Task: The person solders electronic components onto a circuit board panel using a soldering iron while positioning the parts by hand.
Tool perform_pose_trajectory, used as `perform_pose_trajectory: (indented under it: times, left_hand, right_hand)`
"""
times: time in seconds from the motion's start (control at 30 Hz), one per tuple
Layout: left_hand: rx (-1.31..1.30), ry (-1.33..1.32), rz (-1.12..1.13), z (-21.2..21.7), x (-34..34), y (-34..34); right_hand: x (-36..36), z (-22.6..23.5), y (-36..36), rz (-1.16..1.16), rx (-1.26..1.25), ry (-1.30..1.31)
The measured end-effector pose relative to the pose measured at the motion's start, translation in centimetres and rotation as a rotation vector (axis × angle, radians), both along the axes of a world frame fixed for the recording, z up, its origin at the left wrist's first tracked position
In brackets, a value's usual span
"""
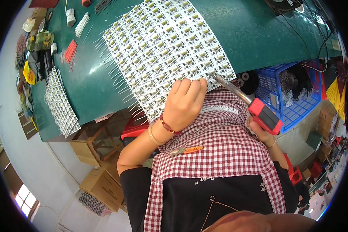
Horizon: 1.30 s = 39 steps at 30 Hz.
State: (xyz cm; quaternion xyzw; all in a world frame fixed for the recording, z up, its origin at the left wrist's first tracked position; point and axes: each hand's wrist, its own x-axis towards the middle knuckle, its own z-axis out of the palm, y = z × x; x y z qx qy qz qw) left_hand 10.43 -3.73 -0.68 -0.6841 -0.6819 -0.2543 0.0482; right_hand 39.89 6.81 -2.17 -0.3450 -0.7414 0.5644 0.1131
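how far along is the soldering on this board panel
Done: cannot tell; finished joints are too small to see. In hand: left hand presses the panel edge, while the right hand holds the iron, tip at its near corner. Left: a second panel lies aside.

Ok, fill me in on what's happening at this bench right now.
A person sits at a green table with a large panel of small circuit boards lying on it. The left hand rests curled on the panel's near edge, holding it down. The right hand grips a red-handled soldering iron, whose metal tip sits at the panel's near right corner. A second, smaller panel lies off to the left, and a blue basket sits at the right.
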Motion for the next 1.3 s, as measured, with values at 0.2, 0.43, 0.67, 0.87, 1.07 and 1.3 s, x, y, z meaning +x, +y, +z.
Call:
perform_pose_trajectory:
  times: [0.2,0.43,0.67,0.87,1.07,1.3]
  left_hand:
    - [-0.007,0.024,0.007,0.1,0.0,-0.1]
    - [0.022,0.078,-0.007,0.0,-0.3,-0.1]
    - [0.028,-0.071,0.06,0.5,-0.4,-0.8]
    - [0.072,-0.117,0.155,1.5,-1.1,-0.3]
    - [-0.019,-0.075,0.072,0.4,-1.4,0.5]
    - [-0.01,-0.097,0.044,0.2,-1.6,0.7]
  right_hand:
    - [0.8,-0.6,0.0,-0.098,-0.182,0.06]
    - [-0.5,0.4,-0.1,-0.145,-0.252,0.115]
    - [-0.4,0.0,-0.1,-0.122,-0.273,0.14]
    - [-0.1,-0.2,-0.2,-0.13,-0.353,0.15]
    - [-0.2,0.0,-0.2,-0.097,-0.274,0.039]
    - [-0.9,0.5,-0.3,-0.057,-0.145,-0.032]
